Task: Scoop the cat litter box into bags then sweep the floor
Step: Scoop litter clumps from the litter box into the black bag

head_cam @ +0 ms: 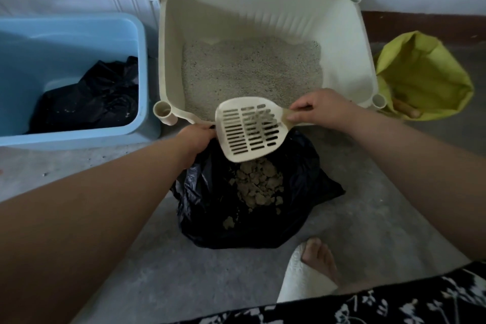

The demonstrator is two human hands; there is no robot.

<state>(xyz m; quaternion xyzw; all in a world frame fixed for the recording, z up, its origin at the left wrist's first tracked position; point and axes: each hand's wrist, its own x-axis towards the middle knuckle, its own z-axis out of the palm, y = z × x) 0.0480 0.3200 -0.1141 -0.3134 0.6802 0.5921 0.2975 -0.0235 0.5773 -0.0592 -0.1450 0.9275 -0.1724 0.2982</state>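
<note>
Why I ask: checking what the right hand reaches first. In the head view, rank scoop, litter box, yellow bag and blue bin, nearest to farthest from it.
1. scoop: held by its handle in the right hand.
2. litter box: just behind the hand.
3. yellow bag: to the right, beside the box.
4. blue bin: far left, past the box.

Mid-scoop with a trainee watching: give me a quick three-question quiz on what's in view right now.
1. True or false: the scoop is over the open black bag on the floor.
2. Which hand pinches the scoop's handle? A) left B) right
3. Fill in: the crumpled plastic in the blue bin is ___.
Key: 1 true; clumps already lie in that bag. 2 B, the right hand; the left hand grips the bag's edge. 3 black.
</note>
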